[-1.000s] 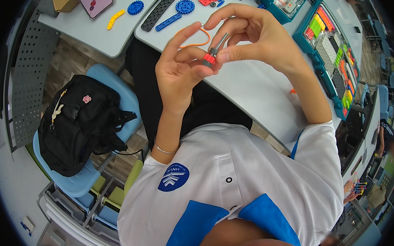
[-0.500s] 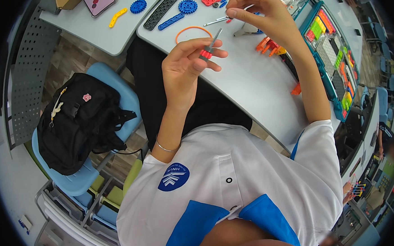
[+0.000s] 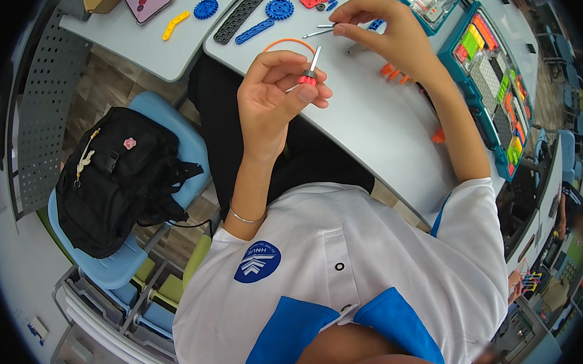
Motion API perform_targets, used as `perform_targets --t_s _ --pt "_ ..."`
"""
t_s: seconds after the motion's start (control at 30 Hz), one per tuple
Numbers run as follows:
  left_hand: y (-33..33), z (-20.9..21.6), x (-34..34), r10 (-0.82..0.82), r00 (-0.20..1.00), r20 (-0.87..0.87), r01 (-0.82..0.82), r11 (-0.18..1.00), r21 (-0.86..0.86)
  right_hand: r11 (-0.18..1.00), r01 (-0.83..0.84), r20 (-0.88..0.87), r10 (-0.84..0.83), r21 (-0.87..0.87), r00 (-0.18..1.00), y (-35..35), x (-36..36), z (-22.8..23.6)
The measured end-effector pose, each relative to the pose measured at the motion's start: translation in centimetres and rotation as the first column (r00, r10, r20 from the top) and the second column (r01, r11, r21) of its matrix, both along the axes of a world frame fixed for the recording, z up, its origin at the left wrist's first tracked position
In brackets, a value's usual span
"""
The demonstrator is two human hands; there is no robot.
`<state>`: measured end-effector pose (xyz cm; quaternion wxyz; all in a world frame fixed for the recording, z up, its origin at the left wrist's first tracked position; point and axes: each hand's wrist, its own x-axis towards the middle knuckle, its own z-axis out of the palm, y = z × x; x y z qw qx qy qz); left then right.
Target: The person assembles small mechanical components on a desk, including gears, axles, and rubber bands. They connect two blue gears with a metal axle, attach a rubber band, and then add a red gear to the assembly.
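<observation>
My left hand (image 3: 270, 106) is closed around a metal axle (image 3: 315, 58) that carries a small red gear (image 3: 307, 79) and a dark collar. The axle's bare end points up and away from the fingers. Over the table, my right hand (image 3: 383, 36) is closed in a pinch; a small dark bit shows at its fingertips, too small to name. Thin metal rods (image 3: 319, 32) lie right beside those fingertips. An orange ring (image 3: 286, 42) rests on the table just beyond my left hand, partly hidden by it.
Blue gears (image 3: 279, 9), a blue beam (image 3: 254, 31), a dark track (image 3: 244, 13) and red pieces (image 3: 309, 1) lie at the table's far side. Teal parts cases (image 3: 496, 89) stand to the right. A black backpack (image 3: 114, 179) sits on a blue chair at left.
The axle and red gear have turned more upright in my left hand, whose fingers have curled in. My right hand has shifted slightly left and lower over the table.
</observation>
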<state>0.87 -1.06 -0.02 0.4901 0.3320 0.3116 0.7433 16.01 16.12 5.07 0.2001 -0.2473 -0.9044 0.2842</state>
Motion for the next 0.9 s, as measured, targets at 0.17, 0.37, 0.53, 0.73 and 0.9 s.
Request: perform_targets --t_s 0.17,0.37,0.53,0.73,0.9 --pt "0.2 -0.1 0.2 -0.023 0.998 0.061 0.020 0.999 0.049 0.749 -0.158 -0.194 0.041 -0.643 0.980 -2.1 -0.3 2.0" --pt "0.2 -0.1 0.1 -0.025 0.998 0.052 0.024 0.999 0.033 0.646 -0.247 -0.247 0.093 -0.723 0.965 -2.9 -0.3 2.3" --pt "0.5 -0.3 0.3 0.012 1.000 0.014 -0.014 0.993 0.120 0.649 -0.249 -0.247 0.095 -0.719 0.964 -4.0 -0.4 2.9" --pt "0.3 -0.6 0.3 -0.033 0.999 -0.043 0.038 0.993 0.108 0.574 -0.291 -0.293 0.092 -0.765 0.952 -3.4 -0.3 2.5" --pt "0.4 -0.9 0.2 -0.010 0.999 0.040 0.006 0.993 0.115 0.869 -0.184 -0.156 0.125 -0.459 0.980 0.2 -0.9 1.7"
